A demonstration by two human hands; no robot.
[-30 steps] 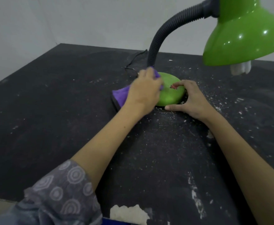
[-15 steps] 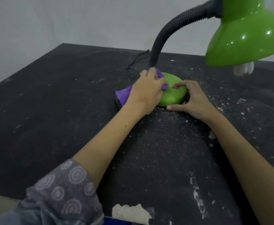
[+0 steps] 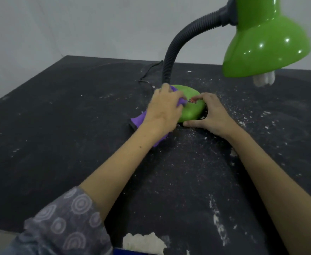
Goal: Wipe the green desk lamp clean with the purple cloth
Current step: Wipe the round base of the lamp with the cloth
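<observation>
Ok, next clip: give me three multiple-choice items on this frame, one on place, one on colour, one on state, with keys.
1. Where is the purple cloth?
A. on the shade
B. at the round green lamp base
C. off the table

2. The ribbed flexible lamp neck is:
A. dark grey
B. green
C. white

3. The left hand is:
A. idle
B. flat on the table
C. gripping the cloth

Key: B, the cloth lies against the base's left side; A, only the glossy green shade and base are green; C, its fingers curl round the cloth.
</observation>
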